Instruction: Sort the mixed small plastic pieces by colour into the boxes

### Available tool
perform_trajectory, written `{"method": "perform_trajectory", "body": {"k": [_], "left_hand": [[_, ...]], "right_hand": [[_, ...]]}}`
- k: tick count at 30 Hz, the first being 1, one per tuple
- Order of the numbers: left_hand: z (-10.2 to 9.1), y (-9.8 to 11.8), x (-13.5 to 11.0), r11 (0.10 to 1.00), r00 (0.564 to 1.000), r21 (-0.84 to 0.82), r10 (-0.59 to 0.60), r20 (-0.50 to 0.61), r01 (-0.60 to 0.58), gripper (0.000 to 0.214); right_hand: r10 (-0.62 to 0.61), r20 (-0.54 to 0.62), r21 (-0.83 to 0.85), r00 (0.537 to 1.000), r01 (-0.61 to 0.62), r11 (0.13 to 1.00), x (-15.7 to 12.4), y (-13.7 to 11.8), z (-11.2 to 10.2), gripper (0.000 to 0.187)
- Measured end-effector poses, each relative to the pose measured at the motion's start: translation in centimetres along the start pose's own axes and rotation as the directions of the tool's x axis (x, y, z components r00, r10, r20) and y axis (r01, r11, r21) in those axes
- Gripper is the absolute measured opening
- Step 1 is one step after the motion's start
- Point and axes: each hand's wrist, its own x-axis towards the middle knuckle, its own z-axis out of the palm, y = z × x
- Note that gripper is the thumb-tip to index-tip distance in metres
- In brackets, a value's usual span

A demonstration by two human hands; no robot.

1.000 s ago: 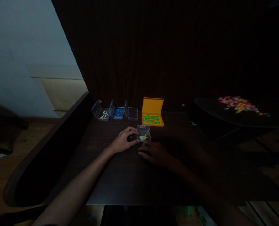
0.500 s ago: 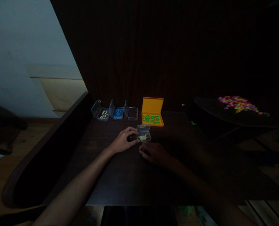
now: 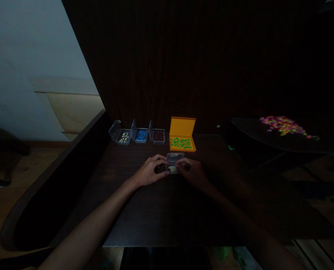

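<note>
A small clear plastic box (image 3: 173, 162) with yellow pieces inside sits on the dark wooden table (image 3: 161, 210), its lid tipped up. My left hand (image 3: 149, 171) curls against the box's left side, fingers bent around it. My right hand (image 3: 191, 171) is at the box's right side, fingertips on its front edge and lid. Both hands hold the box between them. The scene is very dim, so the exact finger contact is hard to see.
Behind the clear box stand an open orange box (image 3: 182, 138) with green pieces and three open clear boxes holding white (image 3: 124, 137), blue (image 3: 140, 135) and dark red (image 3: 158, 135) pieces. A pile of bright mixed pieces (image 3: 283, 125) lies on a dark surface at right. A wall stands at the left.
My right hand has moved up from the table in front of the box to its right side and now touches it. The box's lid has tipped lower. My left hand stayed put.
</note>
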Motion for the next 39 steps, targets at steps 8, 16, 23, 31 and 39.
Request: {"method": "perform_trajectory", "body": {"k": [8,16,23,31,39], "left_hand": [[-0.1,0.1,0.0,1.0,1.0,-0.004,0.002,0.009,-0.002,0.029],[-0.2,0.0,-0.2,0.997,0.997,0.014,-0.082,-0.014,0.082,0.043],[-0.3,0.3,-0.1,0.994,0.993,-0.023,-0.11,-0.032,0.109,0.046],[-0.2,0.1,-0.2,0.991,0.991,-0.047,-0.127,-0.032,0.125,0.047],[-0.2,0.1,-0.3,0.987,0.988,-0.061,-0.151,-0.03,0.149,0.047]], "right_hand": [[-0.035,-0.091,-0.04,0.995,0.032,0.999,0.6,0.7,0.4,0.014],[-0.137,-0.056,-0.153,0.989,0.127,0.98,-0.3,0.8,-0.6,0.018],[-0.378,0.101,-0.219,0.92,0.391,0.894,-0.8,-0.1,-0.2,0.029],[-0.34,0.176,-0.255,0.924,0.376,0.891,-0.8,-0.6,1.0,0.043],[-0.297,0.184,-0.269,0.937,0.339,0.902,-0.7,-0.6,1.1,0.044]]}}
